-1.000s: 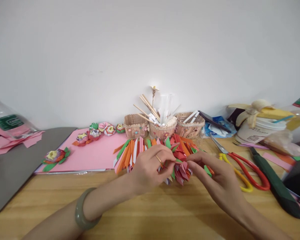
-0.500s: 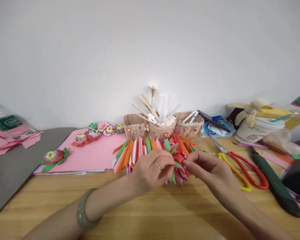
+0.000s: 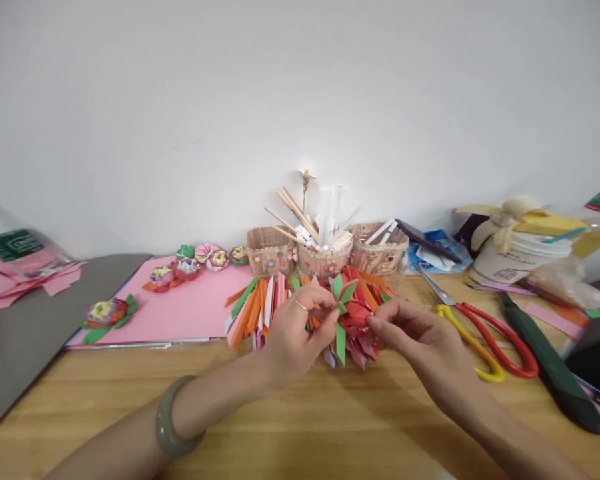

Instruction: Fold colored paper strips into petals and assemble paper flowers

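Note:
A paper flower (image 3: pixel 355 315) with red petals and green leaf pieces is held up between my two hands. My left hand (image 3: pixel 303 330), wearing a ring and a bangle, pinches a green leaf piece at the flower's left side. At the right edge, the thumb and fingers of my right hand (image 3: pixel 420 333) are closed on a red petal. Just behind and below the flower lie many folded paper strips (image 3: pixel 260 307) in orange, green, pink, white and red, partly covered by my hands.
Finished paper flowers (image 3: pixel 111 313) rest on and beside pink paper (image 3: pixel 180 313) at left. Small baskets (image 3: pixel 270 253) with sticks stand by the wall. Scissors (image 3: pixel 495 337), a green-handled cutter (image 3: pixel 555 367) and a cup (image 3: pixel 520 257) with banana peel are at right.
My left hand has shifted slightly left and lower, and its fingers have opened out from the flower. More of the flower's green leaves and red petals now show. My right hand stays nearly in place.

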A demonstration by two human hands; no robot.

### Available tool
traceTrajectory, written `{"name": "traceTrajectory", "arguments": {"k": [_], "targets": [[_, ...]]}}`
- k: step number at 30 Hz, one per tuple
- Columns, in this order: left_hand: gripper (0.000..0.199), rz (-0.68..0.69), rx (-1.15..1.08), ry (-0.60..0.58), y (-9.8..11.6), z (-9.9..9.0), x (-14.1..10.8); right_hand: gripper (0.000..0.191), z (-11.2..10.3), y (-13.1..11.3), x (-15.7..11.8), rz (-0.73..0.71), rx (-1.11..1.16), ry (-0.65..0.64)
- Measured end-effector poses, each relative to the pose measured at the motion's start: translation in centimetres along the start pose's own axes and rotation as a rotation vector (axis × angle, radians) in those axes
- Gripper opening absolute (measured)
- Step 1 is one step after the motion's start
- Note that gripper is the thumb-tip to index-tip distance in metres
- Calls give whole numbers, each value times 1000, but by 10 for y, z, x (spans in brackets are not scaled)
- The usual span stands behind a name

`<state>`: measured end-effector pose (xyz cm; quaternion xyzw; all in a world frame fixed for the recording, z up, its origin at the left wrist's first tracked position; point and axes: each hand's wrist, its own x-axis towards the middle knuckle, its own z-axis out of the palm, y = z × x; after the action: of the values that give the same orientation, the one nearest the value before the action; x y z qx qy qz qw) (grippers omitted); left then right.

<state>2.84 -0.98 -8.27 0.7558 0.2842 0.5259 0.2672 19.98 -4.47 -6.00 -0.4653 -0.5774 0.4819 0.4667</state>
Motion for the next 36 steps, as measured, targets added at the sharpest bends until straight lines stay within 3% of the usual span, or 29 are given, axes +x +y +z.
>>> {"name": "traceTrajectory", "arguments": {"k": [9, 13, 17, 20, 24, 31, 36], "targets": [[9, -376, -274, -12, 6, 2, 3, 26, -1, -1, -1, -54, -141, 91], [9, -511, -439, 59, 4, 0, 12, 19, -4, 7, -1, -277, -269, 210], [16, -608, -613, 4, 2, 1, 17, 65, -4, 11, -2, -486, -562, 167], [18, -591, -640, -50, 3, 3, 14, 73, -1, 10, -3, -503, -674, 98], [16, -577, -627, -94, 6, 5, 10, 63, 2, 9, -4, -517, -680, 49], [15, -590, -612, -229, 9, 7, 8, 21, 2, 6, -7, -601, -588, -1], [22, -637, -704, -184, 8, 5, 7, 11, 2, 6, -7, -596, -596, 54]]}}
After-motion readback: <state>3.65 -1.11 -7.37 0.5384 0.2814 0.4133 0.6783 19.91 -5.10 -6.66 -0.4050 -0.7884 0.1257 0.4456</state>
